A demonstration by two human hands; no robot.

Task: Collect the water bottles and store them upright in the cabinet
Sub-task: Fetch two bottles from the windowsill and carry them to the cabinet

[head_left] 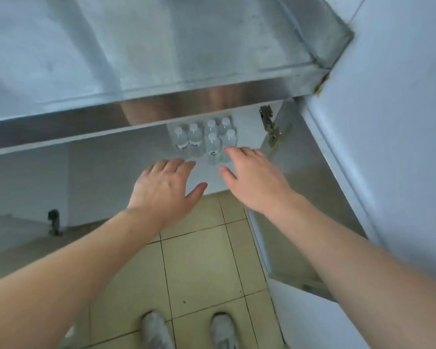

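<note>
Several clear water bottles (204, 139) with white caps stand upright in a tight cluster on the floor of the open cabinet (126, 157), under the steel counter. My left hand (161, 187) hovers just in front of the cluster with its fingers spread and holds nothing. My right hand (252, 180) reaches in beside it, fingers straight, its fingertips at the front right bottle; whether they touch it I cannot tell. Both forearms stretch in from the bottom of the view.
The steel countertop (161, 46) overhangs the cabinet opening. A cabinet door (295, 197) stands swung open on the right, hinge (268, 124) visible, with a white wall beyond. Another door hinge (54, 221) shows at the left. Beige floor tiles and my two grey shoes (186, 331) lie below.
</note>
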